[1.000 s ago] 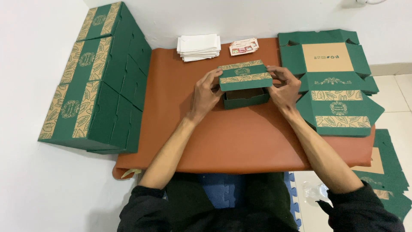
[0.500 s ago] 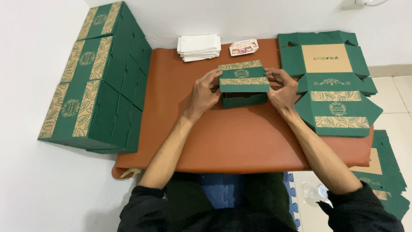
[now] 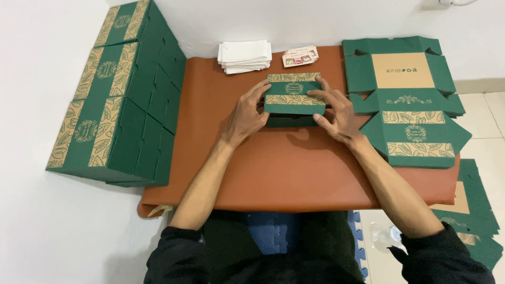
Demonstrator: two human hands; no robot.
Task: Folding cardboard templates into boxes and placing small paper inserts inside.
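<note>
A small green box (image 3: 293, 94) with a gold leaf-patterned band is held near the far middle of the brown table mat (image 3: 294, 173), lid side up and roughly level. The left hand (image 3: 246, 114) is closed against the box's left end, fingers curled over the top edge, while the right hand (image 3: 334, 111) is pressed against the right end, with the fingers spread across the lid's right portion. Compared with the views from a second and half a second ago, the lid is seen to have been brought further down: a darker gap beneath it was then more exposed, and the box was held slightly tilted, whereas the lid now lies nearly flat on the body, with only a narrow dark strip of the front wall visible below it. From this it is judged that the folding of this box is close to complete and that the closing of the lid is the step in hand; whether the front flap is fully tucked cannot be told. To the right, a stack of unfolded green box blanks (image 3: 405, 94) is laid flat, touching the mat's edge. To the left, finished green boxes (image 3: 121, 94) are stacked against the wall. Beyond the box, a pile of white paper sheets (image 3: 245, 56) and a few small printed cards (image 3: 300, 56) are set apart from the hands.
</note>
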